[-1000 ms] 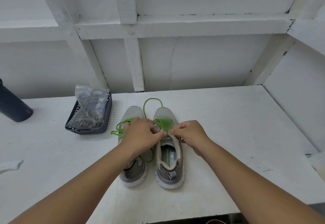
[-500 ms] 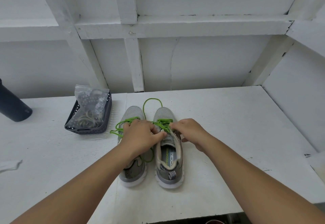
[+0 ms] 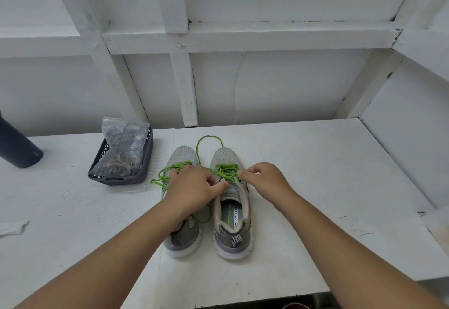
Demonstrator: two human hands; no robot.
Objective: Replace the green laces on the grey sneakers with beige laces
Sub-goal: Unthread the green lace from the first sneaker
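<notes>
Green laces [image 3: 224, 171] lie pinched between left hand [image 3: 194, 188] and right hand [image 3: 263, 178].

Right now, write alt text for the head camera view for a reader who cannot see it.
Two hands, left hand and right hand, pinch the green laces on the right-side shoe of a pair of grey sneakers standing side by side on a white table. A dark basket holding a plastic bag sits to their left.
</notes>
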